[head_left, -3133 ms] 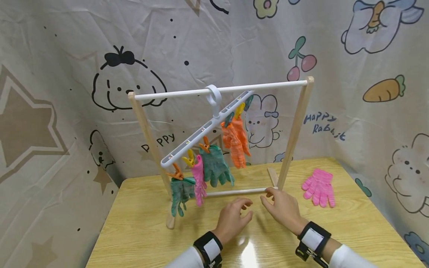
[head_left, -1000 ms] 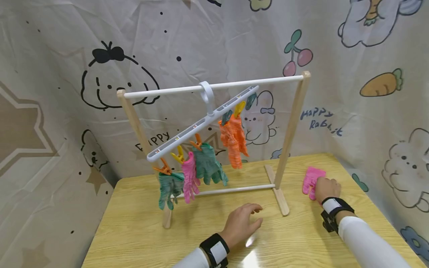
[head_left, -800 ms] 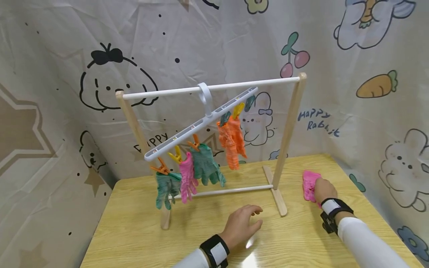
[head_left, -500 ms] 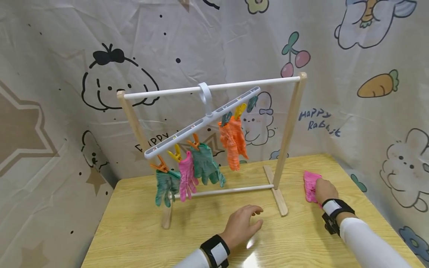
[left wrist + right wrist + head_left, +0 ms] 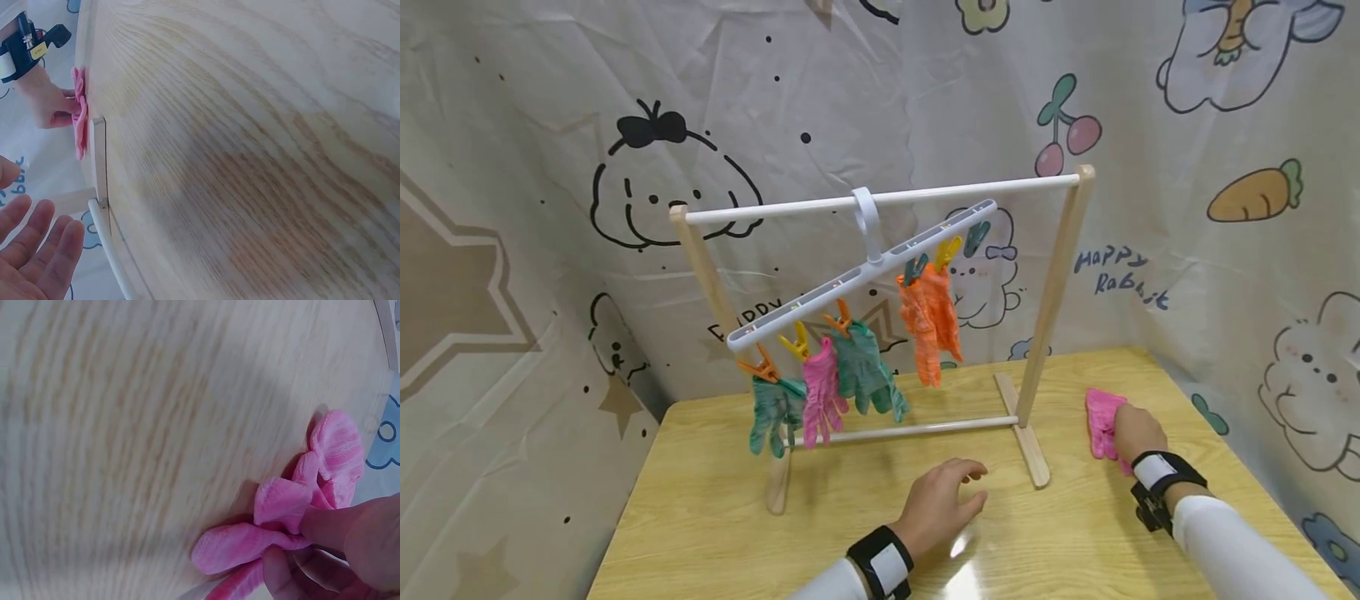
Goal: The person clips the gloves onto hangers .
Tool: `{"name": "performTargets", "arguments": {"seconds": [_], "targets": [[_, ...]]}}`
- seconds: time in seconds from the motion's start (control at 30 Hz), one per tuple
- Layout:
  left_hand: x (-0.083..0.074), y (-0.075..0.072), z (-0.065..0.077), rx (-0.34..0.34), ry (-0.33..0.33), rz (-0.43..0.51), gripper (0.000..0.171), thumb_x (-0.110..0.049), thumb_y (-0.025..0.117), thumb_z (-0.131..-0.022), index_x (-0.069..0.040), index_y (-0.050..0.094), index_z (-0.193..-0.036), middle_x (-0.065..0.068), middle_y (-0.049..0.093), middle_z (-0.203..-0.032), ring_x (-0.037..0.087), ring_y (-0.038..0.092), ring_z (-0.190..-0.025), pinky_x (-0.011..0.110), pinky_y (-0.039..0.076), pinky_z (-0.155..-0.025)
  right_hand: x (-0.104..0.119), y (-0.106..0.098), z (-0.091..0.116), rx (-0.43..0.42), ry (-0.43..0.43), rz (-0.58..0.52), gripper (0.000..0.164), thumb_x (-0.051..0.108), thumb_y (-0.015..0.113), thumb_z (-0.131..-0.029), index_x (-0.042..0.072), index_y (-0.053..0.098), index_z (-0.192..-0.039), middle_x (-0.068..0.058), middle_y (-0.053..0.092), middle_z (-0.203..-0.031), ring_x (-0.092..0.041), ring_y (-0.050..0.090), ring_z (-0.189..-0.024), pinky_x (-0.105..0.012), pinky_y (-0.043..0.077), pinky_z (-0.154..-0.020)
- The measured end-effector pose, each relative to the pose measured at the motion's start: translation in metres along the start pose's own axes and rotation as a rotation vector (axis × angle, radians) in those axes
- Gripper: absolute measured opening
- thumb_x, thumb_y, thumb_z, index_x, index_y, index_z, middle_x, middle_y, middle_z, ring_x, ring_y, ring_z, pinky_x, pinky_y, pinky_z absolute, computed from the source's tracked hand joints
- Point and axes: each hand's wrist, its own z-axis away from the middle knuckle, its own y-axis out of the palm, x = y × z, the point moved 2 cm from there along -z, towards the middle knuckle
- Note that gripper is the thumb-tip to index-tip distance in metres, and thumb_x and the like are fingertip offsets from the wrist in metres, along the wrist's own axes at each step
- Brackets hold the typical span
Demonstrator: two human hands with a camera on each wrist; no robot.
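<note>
At the table's right side my right hand (image 5: 1138, 432) pinches a pink knitted glove (image 5: 1102, 421), which is bunched on the tabletop. The right wrist view shows the glove's folded fabric (image 5: 284, 503) between thumb and fingers. My left hand (image 5: 938, 502) hovers over the front middle of the table, fingers loosely bent and holding nothing. A white clip hanger (image 5: 820, 302) hangs slanted from the rack's top bar (image 5: 977, 190). Clipped along it are a green glove (image 5: 775, 412), a pink glove (image 5: 822, 392), another green glove (image 5: 867, 367) and orange gloves (image 5: 929, 317).
The rack's wooden right post (image 5: 1054, 300) and its foot (image 5: 1032, 454) stand between the hanger and my right hand. A low white crossbar (image 5: 925, 429) joins the posts. A green clothespin (image 5: 977, 238) at the hanger's right end holds nothing. A printed curtain (image 5: 850, 108) surrounds the table (image 5: 700, 517).
My right hand has gone from beside the rack's foot to the flat pink glove at the right, pinching and bunching it. The left hand has shifted slightly right. The hanger has swung a little.
</note>
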Motion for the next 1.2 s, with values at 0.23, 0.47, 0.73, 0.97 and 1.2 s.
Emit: {"name": "performTargets", "arguments": {"seconds": [0.23,0.47,0.73,0.97,1.2], "targets": [[0.0,0.002,0.002,0.006,-0.013,0.038,0.026,-0.021,0.071,-0.094,-0.014,0.071,-0.119,-0.002,0.074,-0.113,0.012,0.069,-0.099,0.018,0.051,-0.074,-0.004,0.004,0.002,0.011,-0.03,0.021,0.018,-0.01,0.052,-0.086,-0.005,0.059,-0.071,-0.034,0.067,-0.081,-0.036,0.065,-0.066,-0.049,0.055,-0.06],[-0.001,0.001,0.004,0.003,-0.023,0.043,0.027,-0.022,0.071,-0.094,-0.015,0.071,-0.12,-0.002,0.074,-0.113,0.014,0.07,-0.1,0.018,0.051,-0.075,-0.002,0.005,0.013,-0.041,-0.058,0.029,0.018,-0.011,0.05,-0.087,-0.005,0.058,-0.071,-0.031,0.066,-0.075,-0.035,0.064,-0.064,-0.05,0.054,-0.058],[0.002,0.001,0.005,0.004,-0.039,0.058,0.026,-0.022,0.071,-0.094,-0.015,0.071,-0.119,-0.003,0.074,-0.112,0.013,0.069,-0.099,0.018,0.051,-0.074,0.005,0.005,0.034,-0.107,-0.103,0.013,0.021,-0.011,0.045,-0.09,-0.006,0.056,-0.073,-0.028,0.063,-0.073,-0.035,0.063,-0.063,-0.053,0.051,-0.058],[0.003,0.006,0.004,0.013,-0.05,0.075,0.026,-0.023,0.071,-0.094,-0.016,0.071,-0.12,-0.004,0.074,-0.113,0.012,0.069,-0.099,0.019,0.051,-0.074,0.007,0.011,0.042,-0.085,-0.073,0.008,0.022,-0.012,0.044,-0.093,-0.006,0.059,-0.078,-0.024,0.063,-0.074,-0.03,0.06,-0.063,-0.049,0.051,-0.058],[0.002,0.008,0.002,0.01,-0.046,0.087,0.027,-0.023,0.07,-0.094,-0.015,0.071,-0.12,-0.005,0.074,-0.113,0.012,0.069,-0.099,0.019,0.051,-0.075,0.008,0.015,0.046,-0.083,-0.094,0.031,0.018,-0.014,0.047,-0.091,-0.006,0.058,-0.079,-0.02,0.062,-0.071,-0.026,0.056,-0.061,-0.044,0.05,-0.056]]}}
